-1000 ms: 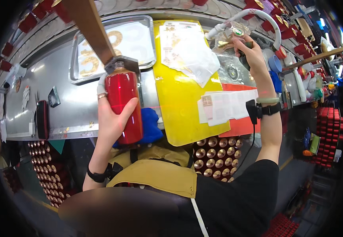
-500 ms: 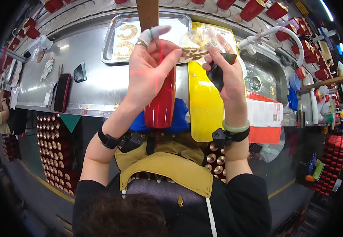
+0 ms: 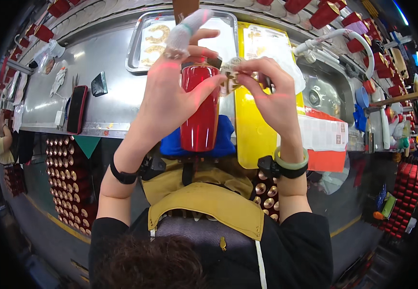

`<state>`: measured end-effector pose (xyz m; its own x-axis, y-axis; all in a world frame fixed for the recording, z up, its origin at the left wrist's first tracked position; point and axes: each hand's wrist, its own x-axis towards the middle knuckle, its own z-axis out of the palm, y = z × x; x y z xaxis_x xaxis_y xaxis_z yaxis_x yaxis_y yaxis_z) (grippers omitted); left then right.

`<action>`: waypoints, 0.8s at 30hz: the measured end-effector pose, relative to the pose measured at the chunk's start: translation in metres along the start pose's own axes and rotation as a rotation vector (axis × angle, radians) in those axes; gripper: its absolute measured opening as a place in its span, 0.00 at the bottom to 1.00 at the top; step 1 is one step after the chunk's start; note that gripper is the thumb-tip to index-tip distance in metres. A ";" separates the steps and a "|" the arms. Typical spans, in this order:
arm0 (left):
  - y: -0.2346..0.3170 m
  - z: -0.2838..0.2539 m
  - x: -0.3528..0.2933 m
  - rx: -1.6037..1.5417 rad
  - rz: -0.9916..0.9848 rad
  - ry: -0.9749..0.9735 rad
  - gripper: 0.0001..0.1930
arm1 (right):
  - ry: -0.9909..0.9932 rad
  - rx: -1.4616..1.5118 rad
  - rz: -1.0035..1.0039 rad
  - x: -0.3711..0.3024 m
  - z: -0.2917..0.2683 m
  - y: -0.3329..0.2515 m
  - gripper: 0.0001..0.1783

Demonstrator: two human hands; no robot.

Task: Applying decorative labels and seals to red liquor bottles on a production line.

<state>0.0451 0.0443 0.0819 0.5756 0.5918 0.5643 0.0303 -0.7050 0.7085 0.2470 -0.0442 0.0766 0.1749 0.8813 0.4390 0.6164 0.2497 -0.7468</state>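
Note:
A glossy red tapered vessel [image 3: 200, 126] leans over a blue cloth [image 3: 225, 136] at the counter's front edge. My left hand [image 3: 165, 91] reaches across its upper part, fingers spread, with a whitish cover on one finger. Its thumb tip meets the near edge of a small clear film with a gold pattern [image 3: 230, 72]. My right hand [image 3: 277, 98] pinches the film's other side between thumb and fingertips, beside the vessel. Something dark shows behind my right fingers, too hidden to name.
A metal tray [image 3: 131, 53] with gold ring-shaped pieces lies behind. To the right are a yellow sheet [image 3: 252, 130], a sink [image 3: 331, 94] and its curved tap [image 3: 363, 48]. A phone [image 3: 76, 110] and a dark packet [image 3: 99, 84] lie left. A wooden bar [image 3: 185, 8] rises behind.
The film has come down from above the vessel to its upper right side. My left fingers have spread apart; my right hand has turned, and the black piece in it is now mostly hidden.

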 end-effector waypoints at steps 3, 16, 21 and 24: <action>-0.005 -0.008 -0.031 -0.113 -0.152 0.074 0.50 | 0.123 -0.166 -0.042 -0.009 -0.011 -0.001 0.07; -0.017 0.006 -0.114 -0.259 -0.368 -0.063 0.53 | 0.284 -0.349 0.006 -0.040 -0.021 0.006 0.07; 0.008 -0.012 -0.094 -0.387 -0.371 0.075 0.49 | 0.371 -0.330 -0.007 -0.044 -0.019 0.000 0.07; 0.020 -0.021 -0.081 -0.459 -0.444 0.157 0.43 | 0.397 -0.311 0.001 -0.046 -0.018 -0.004 0.06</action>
<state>-0.0180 -0.0102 0.0589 0.4616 0.8625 0.2075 -0.1342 -0.1633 0.9774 0.2500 -0.0931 0.0686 0.4170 0.6458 0.6395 0.8051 0.0641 -0.5897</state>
